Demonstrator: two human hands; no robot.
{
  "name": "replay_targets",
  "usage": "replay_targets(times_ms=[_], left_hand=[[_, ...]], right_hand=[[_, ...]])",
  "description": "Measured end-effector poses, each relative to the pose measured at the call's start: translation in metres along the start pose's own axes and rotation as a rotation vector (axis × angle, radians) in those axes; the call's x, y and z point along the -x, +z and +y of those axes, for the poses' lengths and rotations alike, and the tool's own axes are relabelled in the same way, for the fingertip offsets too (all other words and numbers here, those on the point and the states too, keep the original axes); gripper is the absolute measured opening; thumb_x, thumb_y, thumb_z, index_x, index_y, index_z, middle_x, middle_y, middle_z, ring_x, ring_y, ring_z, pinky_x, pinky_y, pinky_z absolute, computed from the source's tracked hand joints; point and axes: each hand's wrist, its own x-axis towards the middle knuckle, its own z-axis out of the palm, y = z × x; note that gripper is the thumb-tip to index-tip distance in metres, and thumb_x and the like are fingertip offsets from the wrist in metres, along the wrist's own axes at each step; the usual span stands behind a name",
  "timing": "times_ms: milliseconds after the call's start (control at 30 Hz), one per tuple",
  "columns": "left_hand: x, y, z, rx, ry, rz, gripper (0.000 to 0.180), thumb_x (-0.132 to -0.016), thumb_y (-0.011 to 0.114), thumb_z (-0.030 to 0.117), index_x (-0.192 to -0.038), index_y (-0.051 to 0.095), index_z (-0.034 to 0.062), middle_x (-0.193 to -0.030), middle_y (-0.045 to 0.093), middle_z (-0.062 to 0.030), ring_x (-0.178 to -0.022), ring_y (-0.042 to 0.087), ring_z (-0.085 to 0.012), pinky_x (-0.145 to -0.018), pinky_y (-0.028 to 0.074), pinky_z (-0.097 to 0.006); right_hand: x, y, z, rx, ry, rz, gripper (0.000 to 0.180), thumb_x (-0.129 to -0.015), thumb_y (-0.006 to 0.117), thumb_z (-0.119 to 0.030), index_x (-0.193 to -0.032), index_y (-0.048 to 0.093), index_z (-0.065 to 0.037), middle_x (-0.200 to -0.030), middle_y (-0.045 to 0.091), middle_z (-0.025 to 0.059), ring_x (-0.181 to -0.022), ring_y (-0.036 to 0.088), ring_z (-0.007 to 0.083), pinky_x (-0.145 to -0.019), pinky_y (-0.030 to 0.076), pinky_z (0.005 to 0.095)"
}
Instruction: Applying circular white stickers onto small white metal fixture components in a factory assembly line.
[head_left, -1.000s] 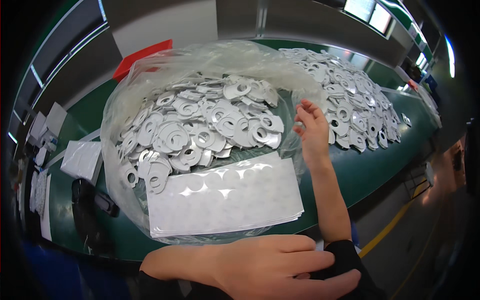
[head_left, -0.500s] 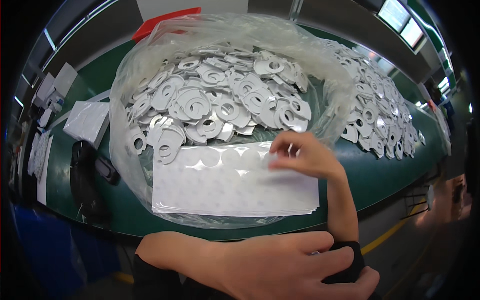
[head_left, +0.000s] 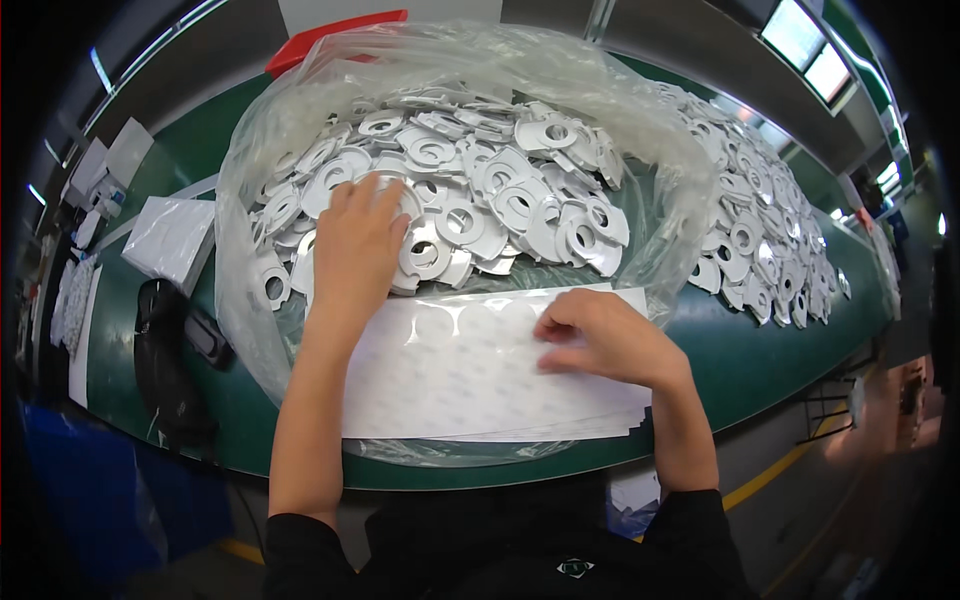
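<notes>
My left hand reaches over the pile of flat white plastic parts with ring-shaped holes. Its fingers are stretched out across the parts at the pile's near left, and the hand is open. Below the pile lies a stack of white sticker sheets with rows of round, clear-looking labels. My right hand hovers at the sheets' right side, fingers bent and thumb apart from them. Nothing shows between its fingertips. Pile and sheets lie on an opened clear plastic bag.
A second heap of the white parts covers the green table at the right. On the left are a white wrapped package, a black pouch and a small dark device. A red tray stands behind the bag.
My left hand has gone from low in front of the table up to the pile. The right hand stays near the sheets' right side. The sheets have shifted a little to the right.
</notes>
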Motion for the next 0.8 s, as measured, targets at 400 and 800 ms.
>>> replay_targets(times_ms=[400, 800], left_hand=[[-0.004, 0.005, -0.018, 0.160, -0.253, 0.139, 0.031, -0.077, 0.071, 0.022, -0.088, 0.051, 0.0007, -0.094, 0.053, -0.0143, -0.091, 0.050, -0.0317, -0.077, 0.041, -0.040], [-0.013, -0.024, -0.001, -0.168, -0.100, 0.398, 0.018, -0.084, 0.065, 0.018, -0.086, 0.053, 0.0046, -0.087, 0.058, -0.0111, -0.089, 0.055, -0.0297, -0.069, 0.044, -0.038]], right_hand=[[-0.021, 0.021, -0.004, 0.095, 0.054, 0.208, 0.033, -0.070, 0.074, -0.013, -0.095, 0.058, 0.002, -0.096, 0.056, 0.0151, -0.095, 0.053, 0.0319, -0.082, 0.044, 0.0381], [-0.035, 0.009, 0.000, 0.101, 0.090, 0.090, 0.033, -0.067, 0.077, -0.011, -0.091, 0.057, -0.001, -0.092, 0.058, 0.0138, -0.086, 0.057, 0.0293, -0.077, 0.047, 0.0354]])
